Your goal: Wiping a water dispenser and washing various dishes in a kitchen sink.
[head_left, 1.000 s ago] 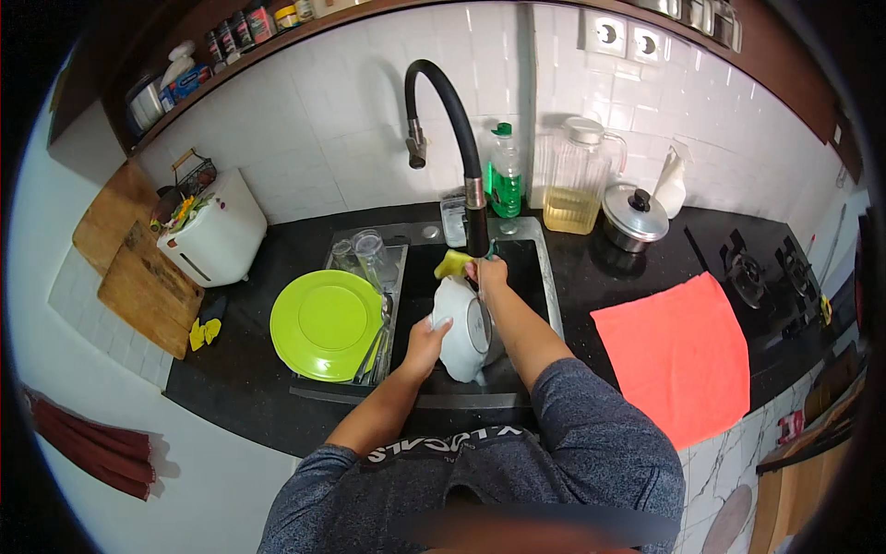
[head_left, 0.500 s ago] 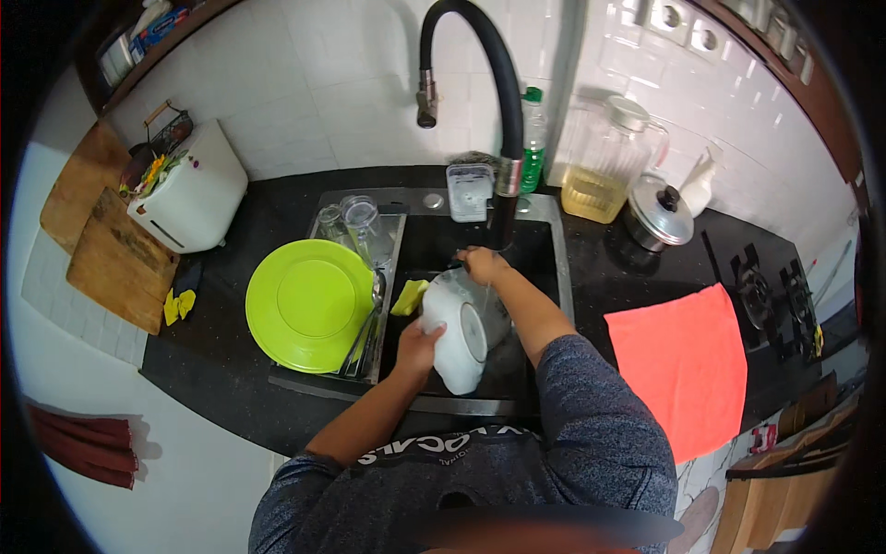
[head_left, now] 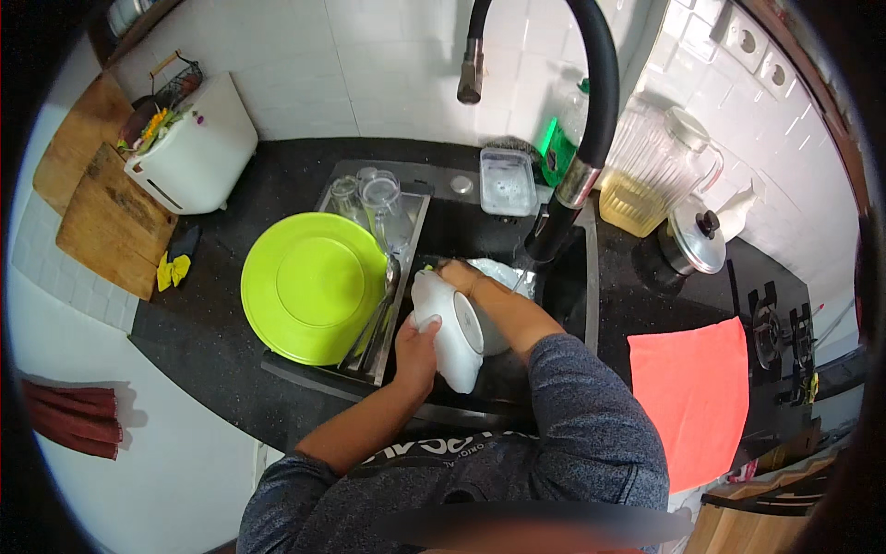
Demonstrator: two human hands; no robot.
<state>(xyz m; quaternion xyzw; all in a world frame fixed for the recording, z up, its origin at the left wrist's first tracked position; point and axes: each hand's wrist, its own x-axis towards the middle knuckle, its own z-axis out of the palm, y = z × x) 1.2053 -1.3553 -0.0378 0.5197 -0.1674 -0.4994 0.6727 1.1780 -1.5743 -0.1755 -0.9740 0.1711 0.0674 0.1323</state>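
bench (head_left: 203,314): black, running along the wall & carrying nearly all the stuff
sink (head_left: 592,295): dark, sitting in bench, w/ both hands working over it
cloth (head_left: 692,397): coral red, lying flat on bench, r of sink
plate (head_left: 318,286): lime green, rnd, resting on drainer (head_left: 419,235) l of sink, next to cutlery (head_left: 374,323)
bowl (head_left: 449,337): white, being held over sink, tilting on its side, base facing r
l hand (head_left: 417,351): grip pinching bowl's l edge, thumb pressing on outside
r hand (head_left: 457,275): reaching behind bowl's far edge, fingers mostly hiding; can't tell if grip is spreading or pressing together
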